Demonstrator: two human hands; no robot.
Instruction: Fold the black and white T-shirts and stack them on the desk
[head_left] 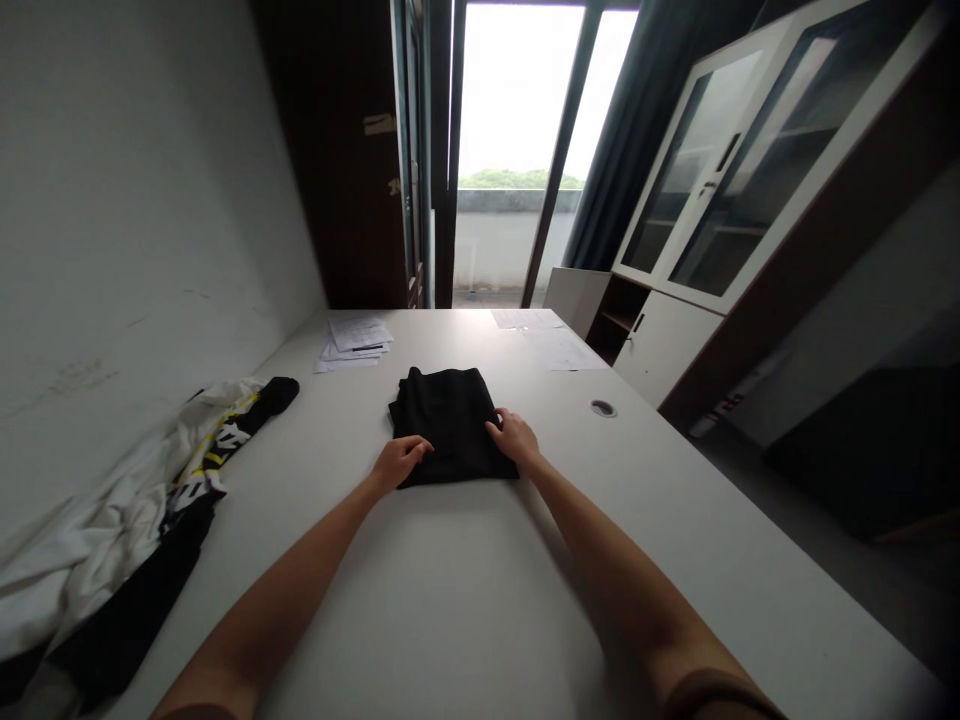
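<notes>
A black garment (457,425), folded into a rough square, lies flat on the white table (450,580). Its exact kind cannot be made out. At its lower left edge is my left hand (401,460), fingers curled over the cloth. My right hand (516,438) grips the right edge, with the thumb on top and the fingers at the side. Some uneven layers of fabric stick out at the garment's upper left corner.
Along the left wall lies a heap of white and black clothes (187,480) with yellow trim. Paper sheets (352,338) are stacked at the far left, and more papers (559,348) lie far right. A cable hole (603,408) sits near the right edge, beside a white cabinet (667,335).
</notes>
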